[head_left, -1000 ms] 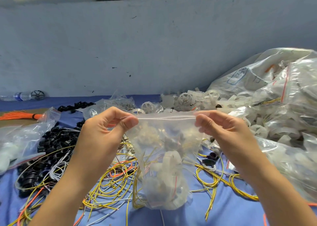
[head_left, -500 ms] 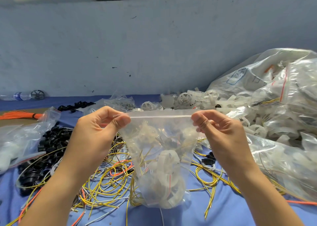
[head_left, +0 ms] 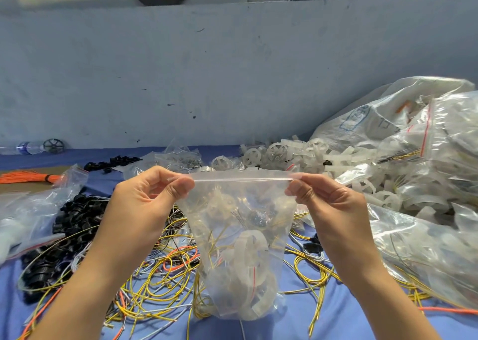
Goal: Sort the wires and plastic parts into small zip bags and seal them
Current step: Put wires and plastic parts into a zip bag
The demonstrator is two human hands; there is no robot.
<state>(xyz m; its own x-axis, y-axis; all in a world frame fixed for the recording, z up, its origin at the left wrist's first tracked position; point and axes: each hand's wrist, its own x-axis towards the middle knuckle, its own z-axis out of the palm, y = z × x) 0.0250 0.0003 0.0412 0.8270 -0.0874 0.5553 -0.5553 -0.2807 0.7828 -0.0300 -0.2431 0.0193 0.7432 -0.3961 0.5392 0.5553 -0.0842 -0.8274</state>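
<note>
I hold a small clear zip bag (head_left: 240,249) upright in front of me, stretched by its top strip. My left hand (head_left: 144,205) pinches the strip's left end between thumb and forefinger. My right hand (head_left: 328,208) pinches the right end the same way. Inside the bag lie white plastic wheel parts, thin yellow wires and a small dark part. The bag's bottom rests on the blue cloth (head_left: 336,321) among loose yellow, orange and white wires (head_left: 160,283).
A heap of black plastic rings (head_left: 69,226) lies at the left beside clear bags (head_left: 33,210). An orange wire bundle (head_left: 25,177) sits far left. White plastic wheels (head_left: 279,153) and large filled bags (head_left: 413,158) pile up at the right. A blue-grey wall stands behind.
The bag's top strip is now pulled tauter and wider between my hands, and my hands with the bag sit slightly higher than a second ago.
</note>
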